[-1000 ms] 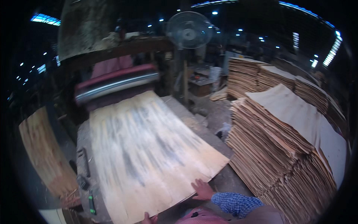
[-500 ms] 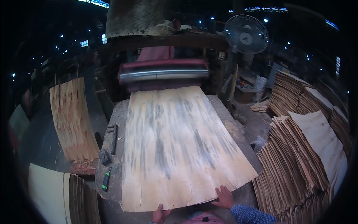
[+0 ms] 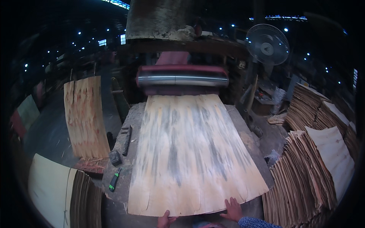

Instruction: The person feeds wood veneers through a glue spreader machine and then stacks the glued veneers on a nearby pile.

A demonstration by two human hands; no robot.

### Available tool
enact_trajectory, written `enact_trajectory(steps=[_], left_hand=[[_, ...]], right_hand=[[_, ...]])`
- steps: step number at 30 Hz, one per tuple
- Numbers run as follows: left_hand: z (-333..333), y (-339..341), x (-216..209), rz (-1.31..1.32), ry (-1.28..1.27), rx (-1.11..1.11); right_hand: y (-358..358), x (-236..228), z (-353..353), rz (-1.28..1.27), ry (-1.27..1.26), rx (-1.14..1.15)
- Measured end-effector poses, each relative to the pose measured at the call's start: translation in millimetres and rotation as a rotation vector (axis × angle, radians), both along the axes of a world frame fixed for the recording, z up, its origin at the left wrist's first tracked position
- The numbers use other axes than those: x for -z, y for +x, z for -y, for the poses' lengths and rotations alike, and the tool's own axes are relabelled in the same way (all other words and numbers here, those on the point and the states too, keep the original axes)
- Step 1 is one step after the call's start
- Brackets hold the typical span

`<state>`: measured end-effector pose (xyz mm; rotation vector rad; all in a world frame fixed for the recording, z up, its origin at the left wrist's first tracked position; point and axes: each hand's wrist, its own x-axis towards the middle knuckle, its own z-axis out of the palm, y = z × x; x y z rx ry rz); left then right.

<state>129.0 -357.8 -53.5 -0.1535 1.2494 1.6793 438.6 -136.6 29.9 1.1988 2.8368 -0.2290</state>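
Observation:
A broad, pale wood veneer sheet (image 3: 190,152) with grey streaks lies on a rough worktable, its far end at a shiny metal roller (image 3: 182,79). At its near edge my left hand (image 3: 166,219) grips the veneer, thumb on top and the other fingers mostly hidden below. Further right, my right hand (image 3: 232,210) rests spread fingers on top of the same edge; its sleeve is blue checked. A green and black utility knife (image 3: 115,179) lies on the table to the left of the sheet.
Stacked veneer (image 3: 296,182) stands on the right, with another stack (image 3: 85,201) at lower left. A reddish veneer piece (image 3: 85,117) stands upright on the left. Dark blocky tools (image 3: 127,140) sit on the table's left side. A fan (image 3: 267,45) is mounted at the back right.
The whole view has swung, so the scene sits further right in the picture. Both hands remain at the sheet's near edge, and their hold looks much the same.

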Motion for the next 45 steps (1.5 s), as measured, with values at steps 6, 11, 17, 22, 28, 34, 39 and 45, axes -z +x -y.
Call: enact_trajectory(steps=[6, 11, 17, 22, 28, 34, 39, 45], left_hand=[[0.3, 0.8, 6.5, -0.063, -0.056, 0.057], [-3.6, 0.9, -13.1, -0.067, -0.109, 0.101], [4.8, -9.4, -20.8, -0.016, -0.014, 0.106], [-4.7, -4.9, -41.7, -0.009, -0.042, 0.147], [2.8, -5.0, -34.6, -0.006, -0.025, 0.101], [2.4, -4.5, -49.0, 0.033, -0.045, 0.081], [0.9, -2.7, -30.7, 0.064, -0.071, 0.094], [1.9, -4.3, -35.3, 0.044, -0.069, 0.105]], right_hand=[[9.3, -1.8, -2.4, -0.039, 0.014, -0.053], [12.8, -0.6, -3.9, -0.039, 0.018, -0.067], [5.0, 0.7, -10.4, -0.066, -0.025, -0.085], [9.5, -16.4, 4.1, -0.006, -0.083, 0.008], [-7.2, -39.8, 13.0, 0.053, -0.138, 0.035], [-7.3, -42.6, 13.4, 0.066, -0.119, 0.006], [-10.2, -45.3, 17.1, 0.114, -0.111, 0.014], [-11.6, -39.1, 20.6, 0.128, -0.071, 0.013]])
